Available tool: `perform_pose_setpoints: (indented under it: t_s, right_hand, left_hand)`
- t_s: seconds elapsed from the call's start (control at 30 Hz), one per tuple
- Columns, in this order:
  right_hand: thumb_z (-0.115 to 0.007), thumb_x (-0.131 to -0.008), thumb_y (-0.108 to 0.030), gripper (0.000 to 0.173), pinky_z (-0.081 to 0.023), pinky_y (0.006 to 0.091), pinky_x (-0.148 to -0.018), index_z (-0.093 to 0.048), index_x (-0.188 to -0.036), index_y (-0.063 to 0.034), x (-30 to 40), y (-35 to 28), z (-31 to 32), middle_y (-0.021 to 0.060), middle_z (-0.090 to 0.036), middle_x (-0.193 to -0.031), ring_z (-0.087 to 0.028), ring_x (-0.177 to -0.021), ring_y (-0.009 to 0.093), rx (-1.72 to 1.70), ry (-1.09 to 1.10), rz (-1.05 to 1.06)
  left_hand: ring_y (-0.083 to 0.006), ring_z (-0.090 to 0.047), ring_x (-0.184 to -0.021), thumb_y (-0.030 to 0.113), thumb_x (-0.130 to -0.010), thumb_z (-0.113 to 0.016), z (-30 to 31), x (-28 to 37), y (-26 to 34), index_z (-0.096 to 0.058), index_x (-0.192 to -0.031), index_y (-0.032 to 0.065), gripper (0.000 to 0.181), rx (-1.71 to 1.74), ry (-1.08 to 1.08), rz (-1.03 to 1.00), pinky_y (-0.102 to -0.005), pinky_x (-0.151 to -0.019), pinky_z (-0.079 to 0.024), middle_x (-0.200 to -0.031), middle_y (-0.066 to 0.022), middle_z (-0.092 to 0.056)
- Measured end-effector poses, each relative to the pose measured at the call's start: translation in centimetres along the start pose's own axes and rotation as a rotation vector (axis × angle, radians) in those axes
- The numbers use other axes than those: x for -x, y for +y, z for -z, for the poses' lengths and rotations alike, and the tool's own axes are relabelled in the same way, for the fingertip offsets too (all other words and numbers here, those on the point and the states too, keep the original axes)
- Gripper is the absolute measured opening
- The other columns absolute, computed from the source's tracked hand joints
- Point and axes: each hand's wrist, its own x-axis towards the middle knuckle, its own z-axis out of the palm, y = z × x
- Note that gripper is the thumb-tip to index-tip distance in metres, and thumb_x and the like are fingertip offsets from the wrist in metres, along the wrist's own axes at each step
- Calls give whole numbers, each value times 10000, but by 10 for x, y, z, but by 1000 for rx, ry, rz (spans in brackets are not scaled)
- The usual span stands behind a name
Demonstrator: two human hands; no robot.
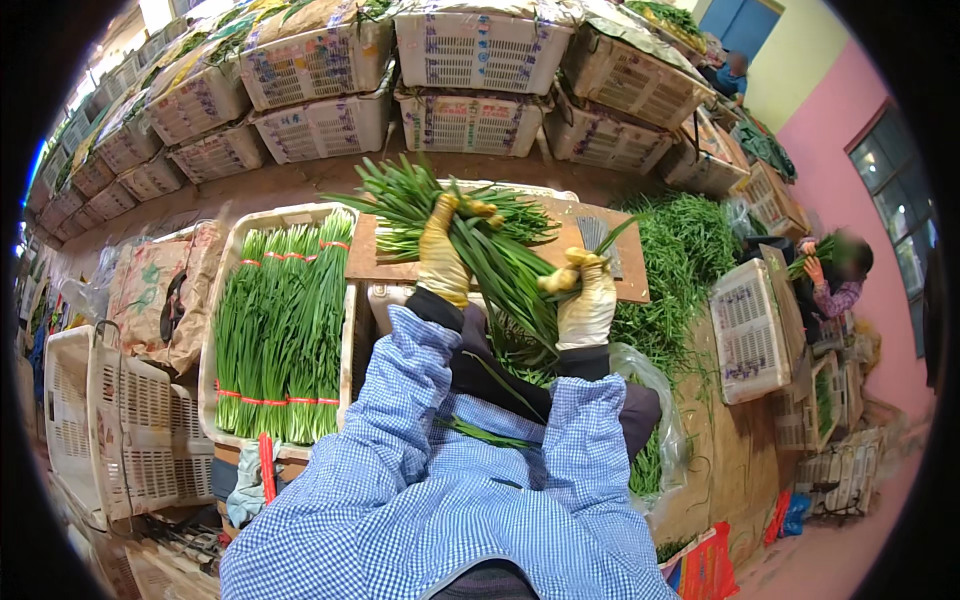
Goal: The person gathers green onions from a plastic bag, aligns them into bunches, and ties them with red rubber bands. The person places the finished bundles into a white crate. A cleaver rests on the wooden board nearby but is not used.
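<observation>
My left hand (445,244), in a yellow-stained white work glove, is closed around a bundle of green leafy stalks, probably garlic chives (409,182). My right hand (585,289), gloved the same way, grips the leaves at the lower right, where they fan down over my lap. Behind the bundle, more stalks with pale ends (397,238) lie on a brown wooden board (480,283). A clump of thin grey strips or wires (595,234) rests on the board beyond my right hand. To the left, a white plastic crate (346,375) holds bunches tied with red bands.
Loose greens (675,247) are heaped right of the board, beside a clear plastic bag (671,420). Stacked white crates (480,52) line the far side. Empty-looking crates (135,427) stand at left. A co-worker (832,281) holding greens sits at right; another person (731,75) is farther back.
</observation>
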Motion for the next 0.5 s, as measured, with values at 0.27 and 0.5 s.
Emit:
perform_pose_setpoints:
  t_s: [0.27, 0.5]
  right_hand:
    - [-551, -970, -312, 313, -213, 242, -345, -628, -933, -11, 24, -13, 32, -33, -381, -469, -299, -354, 75, -264, -412, -424]
    - [-546, -952, -202, 226, -289, 223, -382, -612, -896, 7, 51, -34, 53, 28, -564, -654, -382, -423, 63, 192, -390, -594]
  left_hand:
    - [-205, -531, -538, 383, -959, -557, 9, -16, 28, -539, -758, 55, 385, -30, -114, -109, -400, -673, -532, -592, -40, -488]
    - [-171, -447, -533, 389, -960, -542, 28, -21, 30, -508, -752, 93, 363, -53, -163, -133, -385, -666, -469, -597, -11, -427]
